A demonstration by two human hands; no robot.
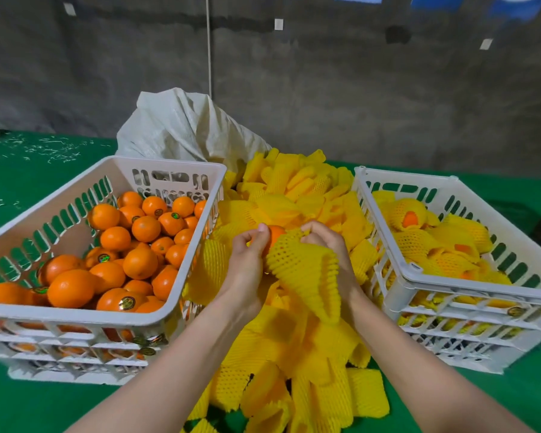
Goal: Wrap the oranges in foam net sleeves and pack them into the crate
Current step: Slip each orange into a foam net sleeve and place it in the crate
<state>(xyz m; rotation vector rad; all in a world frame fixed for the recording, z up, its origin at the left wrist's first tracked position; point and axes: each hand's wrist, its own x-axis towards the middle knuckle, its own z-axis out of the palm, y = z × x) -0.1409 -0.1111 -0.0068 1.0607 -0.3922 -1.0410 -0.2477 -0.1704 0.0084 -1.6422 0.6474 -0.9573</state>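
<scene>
Glossy oranges [139, 264], white plastic crate [75, 317]

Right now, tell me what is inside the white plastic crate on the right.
The white plastic crate holds oranges wrapped in yellow foam net sleeves; lower layers are covered.

No legible text found, round dark stickers [127, 303] seen on the oranges [71, 288], their print too small to be read

Orange fruit [275, 234], yellow mesh sleeve [306, 270], white crates [450, 285], green tbl [28, 182]
</scene>
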